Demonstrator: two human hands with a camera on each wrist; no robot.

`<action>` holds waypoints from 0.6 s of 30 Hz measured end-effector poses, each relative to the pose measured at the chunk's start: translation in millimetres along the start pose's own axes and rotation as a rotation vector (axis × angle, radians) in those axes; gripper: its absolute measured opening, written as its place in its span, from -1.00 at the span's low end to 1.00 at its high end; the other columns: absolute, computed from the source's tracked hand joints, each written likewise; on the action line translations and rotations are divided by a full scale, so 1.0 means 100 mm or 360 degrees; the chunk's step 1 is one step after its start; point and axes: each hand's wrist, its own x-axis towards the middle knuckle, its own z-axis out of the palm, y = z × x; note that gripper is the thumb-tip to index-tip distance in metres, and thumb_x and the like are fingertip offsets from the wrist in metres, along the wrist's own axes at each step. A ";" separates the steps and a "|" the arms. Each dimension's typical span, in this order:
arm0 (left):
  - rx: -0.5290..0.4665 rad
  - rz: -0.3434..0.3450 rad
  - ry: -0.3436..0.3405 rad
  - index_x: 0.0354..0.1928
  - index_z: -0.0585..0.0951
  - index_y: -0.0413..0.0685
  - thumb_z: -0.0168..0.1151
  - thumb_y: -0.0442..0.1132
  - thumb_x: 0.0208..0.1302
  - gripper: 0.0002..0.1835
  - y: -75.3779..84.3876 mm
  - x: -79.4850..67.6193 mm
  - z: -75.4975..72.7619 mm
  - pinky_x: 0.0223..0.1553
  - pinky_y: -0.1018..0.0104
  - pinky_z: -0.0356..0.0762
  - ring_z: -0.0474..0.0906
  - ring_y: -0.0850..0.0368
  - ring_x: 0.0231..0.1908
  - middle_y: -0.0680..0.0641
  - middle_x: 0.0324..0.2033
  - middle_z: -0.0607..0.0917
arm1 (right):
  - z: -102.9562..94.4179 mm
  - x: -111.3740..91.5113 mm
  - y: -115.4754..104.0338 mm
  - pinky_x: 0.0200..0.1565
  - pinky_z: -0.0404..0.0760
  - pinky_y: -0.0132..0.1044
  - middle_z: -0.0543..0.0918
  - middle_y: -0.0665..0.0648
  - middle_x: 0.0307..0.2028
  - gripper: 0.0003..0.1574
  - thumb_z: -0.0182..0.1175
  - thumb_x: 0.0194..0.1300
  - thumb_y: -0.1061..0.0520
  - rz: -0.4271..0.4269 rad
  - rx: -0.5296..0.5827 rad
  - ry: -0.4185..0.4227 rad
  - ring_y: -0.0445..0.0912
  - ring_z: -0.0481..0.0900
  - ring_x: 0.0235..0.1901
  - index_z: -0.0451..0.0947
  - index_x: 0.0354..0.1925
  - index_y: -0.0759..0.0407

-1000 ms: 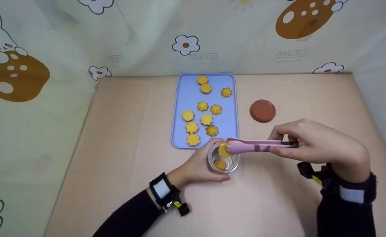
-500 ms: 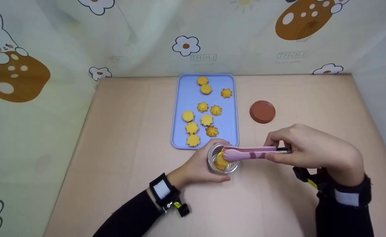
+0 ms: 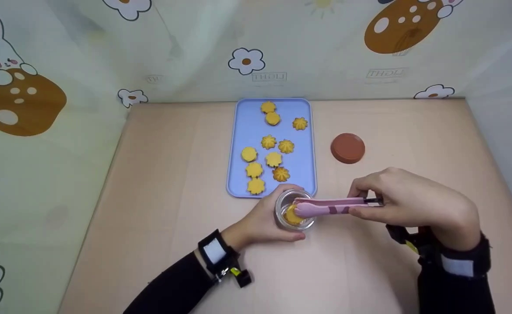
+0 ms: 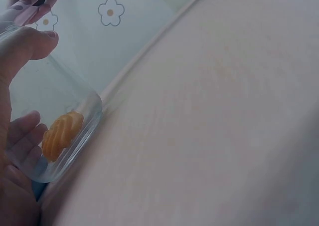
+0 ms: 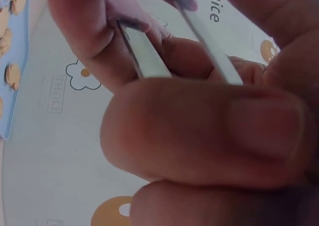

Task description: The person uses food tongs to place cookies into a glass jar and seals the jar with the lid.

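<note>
My left hand [image 3: 262,220] grips a clear glass jar [image 3: 283,223] around its side, just in front of the tray. A ridged yellow cookie [image 4: 62,136] lies at the bottom of the jar in the left wrist view. Pink tongs [image 3: 330,208] are pinched between the thumb and fingers of my right hand [image 3: 413,200]. Their tips reach over the jar's mouth, right at a yellow cookie [image 3: 291,215] seen inside the rim. In the right wrist view, the metal arms of the tongs pass between the fingers and thumb [image 5: 199,131].
A blue tray [image 3: 242,122] behind the jar bears several yellow flower-shaped cookies [image 3: 274,159]. A round brown lid [image 3: 348,148] lies on the wooden table [image 3: 173,174] to the tray's right. A patterned cloth [image 3: 194,52] hangs along the table's back edge.
My right hand has moved left and toward me, bringing the tongs and the cookie at their tips from the jar's far rim into its mouth. The left hand and jar have stayed put.
</note>
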 end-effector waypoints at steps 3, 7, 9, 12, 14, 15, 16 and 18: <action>-0.0008 -0.0004 -0.0001 0.50 0.36 0.12 0.81 -0.17 -0.01 0.06 0.00 0.00 0.00 0.49 0.11 0.48 0.55 0.11 0.38 0.10 0.37 0.60 | 0.01 -0.01 -0.02 -0.50 0.48 -0.38 0.55 -0.28 -0.47 -0.91 0.41 0.53 -0.09 0.0019 0.0005 0.0000 -0.35 0.44 -0.52 0.72 -0.17 -0.19; -0.0028 -0.0016 0.0001 0.50 0.36 0.10 0.81 -0.17 -0.01 0.06 0.01 0.00 0.00 0.50 0.11 0.48 0.56 0.10 0.37 0.09 0.37 0.60 | 0.02 -0.02 -0.05 -0.52 0.49 -0.39 0.59 -0.27 -0.43 -0.89 0.48 0.45 -0.08 0.0035 0.0028 0.0026 -0.34 0.44 -0.53 0.75 -0.13 -0.16; -0.0034 -0.0019 0.0005 0.50 0.36 0.10 0.81 -0.18 -0.02 0.05 0.01 0.00 0.00 0.50 0.12 0.48 0.57 0.10 0.36 0.09 0.37 0.60 | 0.02 -0.04 -0.06 -0.55 0.48 -0.39 0.61 -0.27 -0.41 -0.86 0.50 0.42 -0.08 0.0027 0.0042 0.0043 -0.34 0.43 -0.55 0.76 -0.11 -0.16; -0.0050 -0.0016 0.0004 0.50 0.36 0.10 0.81 -0.20 -0.03 0.06 0.01 0.00 0.00 0.49 0.12 0.48 0.59 0.09 0.35 0.08 0.36 0.61 | 0.03 -0.06 -0.08 -0.56 0.47 -0.40 0.61 -0.28 -0.39 -0.86 0.51 0.42 -0.09 0.0013 0.0043 0.0067 -0.36 0.42 -0.56 0.76 -0.10 -0.19; -0.0064 -0.0013 0.0000 0.49 0.36 0.10 0.81 -0.22 -0.03 0.06 0.01 0.00 0.00 0.49 0.11 0.50 0.59 0.09 0.34 0.07 0.36 0.60 | 0.03 -0.07 -0.08 -0.55 0.47 -0.40 0.62 -0.28 -0.38 -0.85 0.50 0.42 -0.08 -0.0008 0.0029 0.0089 -0.36 0.42 -0.55 0.76 -0.09 -0.18; -0.0078 -0.0013 -0.0005 0.50 0.36 0.10 0.80 -0.24 -0.03 0.06 0.02 0.00 0.00 0.48 0.11 0.50 0.59 0.08 0.34 0.07 0.36 0.60 | 0.03 -0.07 -0.08 -0.54 0.47 -0.40 0.62 -0.28 -0.37 -0.85 0.50 0.43 -0.08 -0.0015 0.0020 0.0099 -0.37 0.42 -0.54 0.76 -0.08 -0.17; -0.0089 -0.0013 -0.0008 0.50 0.35 0.09 0.80 -0.24 -0.03 0.06 0.02 0.00 0.01 0.48 0.11 0.50 0.59 0.07 0.34 0.06 0.36 0.60 | 0.03 -0.08 -0.08 -0.54 0.48 -0.40 0.62 -0.29 -0.36 -0.84 0.50 0.43 -0.08 -0.0019 0.0013 0.0107 -0.37 0.42 -0.54 0.76 -0.08 -0.16; -0.0099 -0.0017 -0.0012 0.50 0.35 0.10 0.80 -0.25 -0.02 0.06 0.02 0.00 0.01 0.48 0.11 0.51 0.59 0.07 0.35 0.06 0.37 0.59 | 0.04 -0.08 -0.07 -0.52 0.49 -0.40 0.63 -0.28 -0.33 -0.82 0.50 0.43 -0.07 -0.0040 -0.0001 0.0123 -0.37 0.43 -0.52 0.76 -0.07 -0.12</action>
